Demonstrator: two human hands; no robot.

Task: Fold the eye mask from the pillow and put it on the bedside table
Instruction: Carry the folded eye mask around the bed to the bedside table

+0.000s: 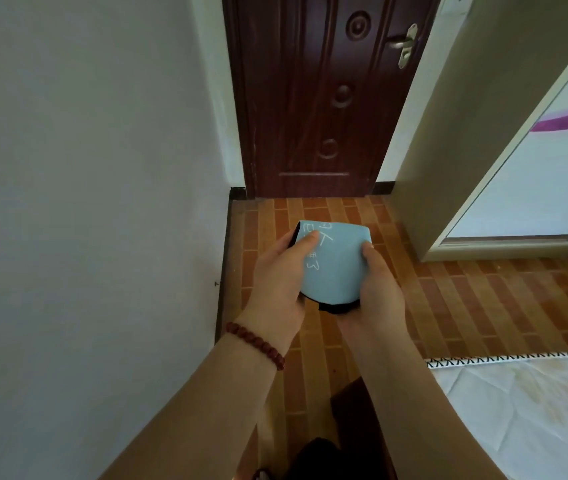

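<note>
Head view, left to right. A bare wall [85, 168]; the left hand [281, 271], bead bracelet [256, 344] on its wrist, thumb pressed on the light-blue eye mask [336, 265]; the right hand [376, 289] gripping the mask's opposite edge. The mask, doubled over with black backing showing below, is held in the air above the brick-patterned floor [483, 299], facing a dark door [313, 98]; bed linen [525, 420] lies lower right. No bedside table is in view. Risk: the fold probably springs open if either thumb eases during transfer.

Open floor [345, 216] ahead; wall [85, 168] left, bed [535, 410] right.
</note>
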